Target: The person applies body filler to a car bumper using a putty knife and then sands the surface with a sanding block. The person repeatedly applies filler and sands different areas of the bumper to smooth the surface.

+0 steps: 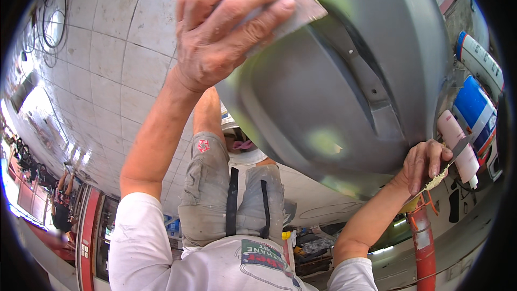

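In the upper middle, my left hand [221, 29] grips a flat, smeared grey plate [293, 0], fingers curled over its face. The plate overlaps the upper left edge of a large dark grey vehicle body panel [301, 86], which has yellow-green patches and a long recess with small holes. At the panel's lower right edge, my right hand [423, 167] is closed around a putty knife [462, 146]. Pale yellow putty [435, 181] clings along the tool beside my fingers. Whether either hand touches the panel, I cannot tell.
A red post [424, 248] stands below my right hand. Right of the panel are a pink-white roll [458, 145] and a blue and white container [476, 105]. A white bucket [247, 156] sits between my legs. Cables [51, 21] lie on the tiled floor [107, 48] at far left.
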### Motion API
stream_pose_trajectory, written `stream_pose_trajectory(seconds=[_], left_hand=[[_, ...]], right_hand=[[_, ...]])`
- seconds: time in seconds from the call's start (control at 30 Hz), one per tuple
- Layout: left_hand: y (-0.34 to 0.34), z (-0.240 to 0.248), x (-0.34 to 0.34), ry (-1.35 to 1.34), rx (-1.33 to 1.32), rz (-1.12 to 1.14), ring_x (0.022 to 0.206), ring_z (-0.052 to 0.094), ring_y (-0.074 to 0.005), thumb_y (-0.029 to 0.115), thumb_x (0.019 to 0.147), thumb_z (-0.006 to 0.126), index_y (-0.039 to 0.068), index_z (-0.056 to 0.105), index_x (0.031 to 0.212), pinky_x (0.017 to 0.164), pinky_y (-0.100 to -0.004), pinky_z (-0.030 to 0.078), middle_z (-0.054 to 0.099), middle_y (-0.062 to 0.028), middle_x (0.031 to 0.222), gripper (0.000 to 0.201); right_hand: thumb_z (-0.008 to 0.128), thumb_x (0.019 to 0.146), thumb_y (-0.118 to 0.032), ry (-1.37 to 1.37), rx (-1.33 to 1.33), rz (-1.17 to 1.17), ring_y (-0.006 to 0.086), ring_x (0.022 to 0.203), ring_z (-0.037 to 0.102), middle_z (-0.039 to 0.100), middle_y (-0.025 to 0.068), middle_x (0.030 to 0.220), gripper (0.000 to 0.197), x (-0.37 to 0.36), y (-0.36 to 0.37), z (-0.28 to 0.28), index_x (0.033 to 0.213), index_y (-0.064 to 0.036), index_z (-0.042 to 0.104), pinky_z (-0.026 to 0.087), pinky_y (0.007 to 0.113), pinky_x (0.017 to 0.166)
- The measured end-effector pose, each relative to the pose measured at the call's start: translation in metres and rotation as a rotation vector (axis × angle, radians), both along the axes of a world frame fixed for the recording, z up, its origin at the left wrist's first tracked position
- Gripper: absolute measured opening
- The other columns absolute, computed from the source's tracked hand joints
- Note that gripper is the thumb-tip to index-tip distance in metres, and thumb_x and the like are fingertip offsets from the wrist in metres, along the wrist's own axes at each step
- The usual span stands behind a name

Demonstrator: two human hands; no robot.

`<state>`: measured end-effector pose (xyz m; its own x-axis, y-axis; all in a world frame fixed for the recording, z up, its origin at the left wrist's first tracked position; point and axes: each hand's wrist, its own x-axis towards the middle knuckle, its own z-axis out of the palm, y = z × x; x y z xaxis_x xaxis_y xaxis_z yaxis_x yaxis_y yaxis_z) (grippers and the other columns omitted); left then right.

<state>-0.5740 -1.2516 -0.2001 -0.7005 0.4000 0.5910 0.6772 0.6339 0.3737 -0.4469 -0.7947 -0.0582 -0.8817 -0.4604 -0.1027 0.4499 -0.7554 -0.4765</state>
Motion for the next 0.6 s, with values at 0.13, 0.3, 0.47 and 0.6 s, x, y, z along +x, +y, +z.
stream_pose_trajectory(seconds=[0.13,0.3,0.47,0.6], left_hand=[[0.002,-0.002,-0.015,-0.023,-0.049,-0.088,0.11,0.064,-0.0186,0.014,0.075,0.09,0.021,0.086,0.126,0.097,-0.0305,0.055,0.077,0.0066,0.127,0.052],[-0.025,-0.01,-0.02,-0.074,-0.095,0.008,0.114,0.066,-0.0202,0.006,0.078,0.089,0.018,0.087,0.125,0.099,-0.0316,0.056,0.078,0.0045,0.128,0.049],[-0.015,0.012,-0.019,-0.148,-0.027,-0.005,0.114,0.066,-0.0209,0.008,0.079,0.088,0.017,0.087,0.122,0.099,-0.0319,0.056,0.08,0.0027,0.128,0.044],[0.009,0.022,-0.022,-0.065,-0.035,-0.099,0.113,0.066,-0.0215,0.018,0.077,0.088,0.019,0.088,0.122,0.098,-0.0327,0.055,0.079,0.0034,0.126,0.044]], right_hand=[[0.07,0.106,-0.007,-0.005,-0.008,-0.037,0.048,0.068,0.079,0.077,0.0238,0.111,0.053,0.004,0.001,-0.001,0.157,-0.0008,0.057,0.061,0.041,0.042],[0.071,0.105,-0.006,-0.034,-0.01,-0.071,0.0471,0.067,0.079,0.077,0.0247,0.107,0.052,0.007,0.002,0.0,0.155,0.0009,0.059,0.061,0.041,0.041],[0.071,0.105,-0.006,-0.048,0.0,-0.092,0.046,0.066,0.079,0.077,0.0252,0.105,0.051,0.007,0.0,0.002,0.153,0.0024,0.06,0.062,0.041,0.041],[0.071,0.105,-0.007,-0.053,0.016,-0.102,0.0456,0.066,0.079,0.077,0.0246,0.106,0.051,0.009,0.0,0.003,0.154,0.0011,0.06,0.062,0.042,0.041]])
